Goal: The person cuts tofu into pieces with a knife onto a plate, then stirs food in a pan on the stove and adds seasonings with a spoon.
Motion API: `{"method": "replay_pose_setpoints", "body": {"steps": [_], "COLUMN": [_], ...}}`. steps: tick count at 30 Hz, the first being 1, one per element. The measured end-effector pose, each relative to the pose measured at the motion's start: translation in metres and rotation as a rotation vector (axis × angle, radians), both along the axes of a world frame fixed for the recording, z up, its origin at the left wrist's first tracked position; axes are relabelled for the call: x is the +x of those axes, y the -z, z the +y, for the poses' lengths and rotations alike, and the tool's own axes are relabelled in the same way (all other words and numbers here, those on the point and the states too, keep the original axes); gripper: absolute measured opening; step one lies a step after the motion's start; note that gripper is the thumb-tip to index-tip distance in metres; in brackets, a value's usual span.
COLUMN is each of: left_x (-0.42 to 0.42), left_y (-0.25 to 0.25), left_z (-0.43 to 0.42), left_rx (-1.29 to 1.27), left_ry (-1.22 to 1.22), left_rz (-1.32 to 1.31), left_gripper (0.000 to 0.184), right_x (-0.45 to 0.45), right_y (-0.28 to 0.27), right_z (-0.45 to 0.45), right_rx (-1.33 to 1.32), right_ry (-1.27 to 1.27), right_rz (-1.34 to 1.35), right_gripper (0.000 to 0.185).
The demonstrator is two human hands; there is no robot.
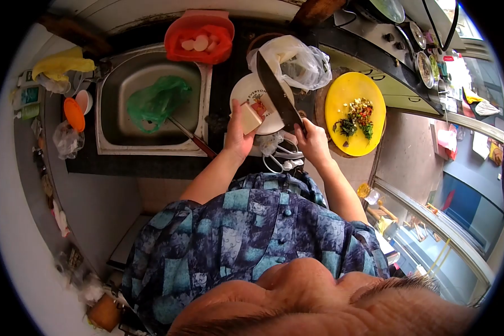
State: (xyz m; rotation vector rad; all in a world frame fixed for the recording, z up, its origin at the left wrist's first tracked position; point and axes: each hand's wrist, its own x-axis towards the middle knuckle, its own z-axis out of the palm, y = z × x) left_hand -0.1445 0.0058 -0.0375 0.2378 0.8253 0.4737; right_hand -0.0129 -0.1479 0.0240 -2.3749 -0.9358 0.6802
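Observation:
My left hand (241, 133) is closed around a cream-coloured block of tofu (245, 119), held over the edge of a white plate (241, 89) with printed lettering. Its thumb lies along the block. My right hand (314, 141) grips the handle of a large kitchen knife (278, 94). The dark, broad blade slants up and to the left across the plate, apart from the block. To the right of that hand is a round yellow cutting board (343, 89) bearing small heaps of chopped greens, red pieces and pale bits (357, 116).
A steel sink (109, 112) on the left contains a green plastic bag (159, 103); a dark handle (201, 144) crosses its rim. Behind stands a red basket (199, 22) with pale round pieces. A clear plastic bag (302, 61) lies beyond the plate. White cables (285, 162) lie near the counter's front.

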Motion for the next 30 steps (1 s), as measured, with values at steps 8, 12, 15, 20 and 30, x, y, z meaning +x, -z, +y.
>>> {"method": "replay_pose_setpoints", "body": {"steps": [8,12,15,20,30], "left_x": [0.012,0.021,0.023,0.024,0.021], "left_y": [-0.010,-0.010,-0.010,-0.013,-0.011], "left_z": [0.004,-0.001,-0.003,-0.008,-0.005], "left_rx": [-0.080,-0.074,-0.097,-0.033,-0.024], "left_ry": [-0.037,-0.103,-0.109,-0.075,-0.012], "left_rz": [-0.024,0.018,0.022,-0.025,-0.011], "left_gripper": [0.071,0.069,0.066,0.068,0.071], "right_x": [-0.034,-0.051,-0.054,-0.054,-0.052], "right_y": [-0.031,-0.043,-0.038,-0.033,-0.007], "right_z": [-0.006,-0.006,-0.006,-0.007,0.003], "right_rx": [0.258,0.256,0.219,0.115,-0.105], "right_ry": [-0.120,-0.220,-0.227,-0.231,-0.272], "right_rz": [-0.304,-0.348,-0.313,-0.309,-0.306], "right_gripper": [0.014,0.017,0.017,0.016,0.012]}}
